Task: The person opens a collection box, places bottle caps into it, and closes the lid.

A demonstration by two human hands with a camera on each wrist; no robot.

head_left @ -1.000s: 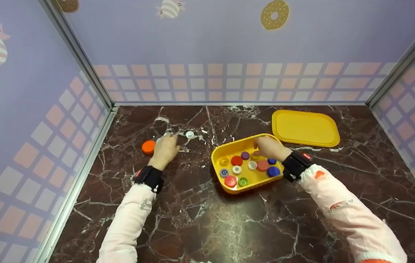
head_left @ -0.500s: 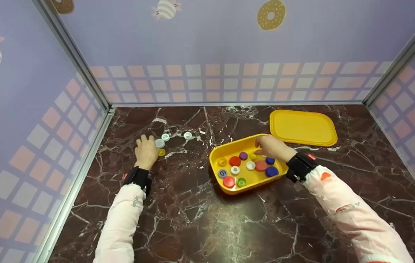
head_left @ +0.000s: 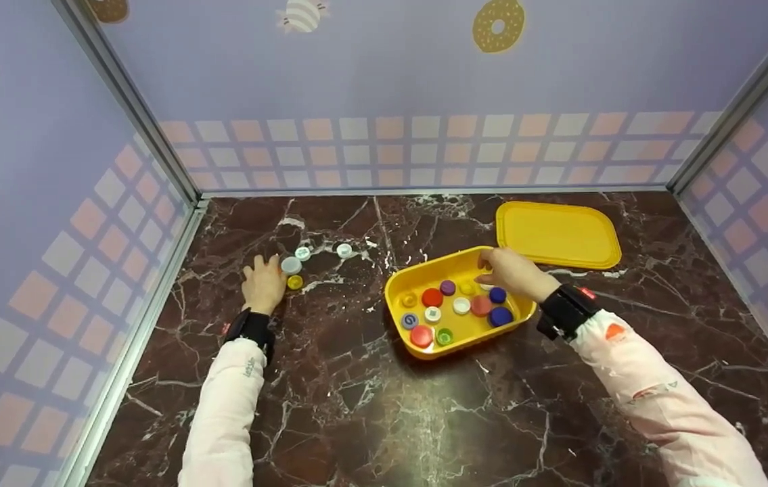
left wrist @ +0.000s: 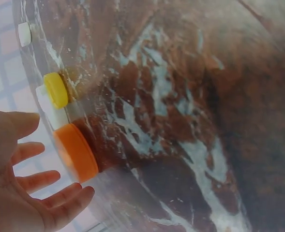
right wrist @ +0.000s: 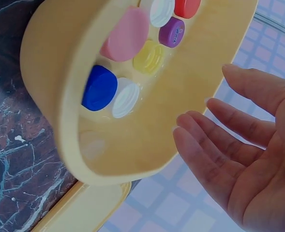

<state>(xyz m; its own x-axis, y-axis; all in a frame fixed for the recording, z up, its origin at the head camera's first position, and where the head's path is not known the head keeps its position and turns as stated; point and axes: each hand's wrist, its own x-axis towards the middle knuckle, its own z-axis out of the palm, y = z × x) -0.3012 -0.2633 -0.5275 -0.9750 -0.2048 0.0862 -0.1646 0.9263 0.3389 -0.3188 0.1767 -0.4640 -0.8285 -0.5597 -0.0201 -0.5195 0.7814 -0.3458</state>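
My left hand (head_left: 264, 284) is over an orange bottle cap (left wrist: 76, 153), which it mostly hides in the head view. In the left wrist view its fingers are spread beside the cap, with nothing held. Close by lie a yellow cap (head_left: 295, 282) and a larger whitish cap (head_left: 291, 265). Above the far right side of a yellow box (head_left: 397, 287), my right hand (head_left: 513, 274) hangs with loosely bent fingers and an empty grasp. A white cap (right wrist: 125, 98) and a blue cap (right wrist: 100, 88) lie in the box near it.
Two small white caps (head_left: 303, 253) (head_left: 344, 250) lie farther back on the marbled tabletop (head_left: 329, 379). Several coloured caps, including a red one (head_left: 432, 297), are spread in the box. A yellow lid (head_left: 558, 234) lies flat behind it. Patterned panels (head_left: 356, 81) surround the table.
My left hand has moved left from the white caps to the orange cap, uncovering the yellow and whitish caps. My right hand has shifted slightly right; a white cap now shows beneath it.
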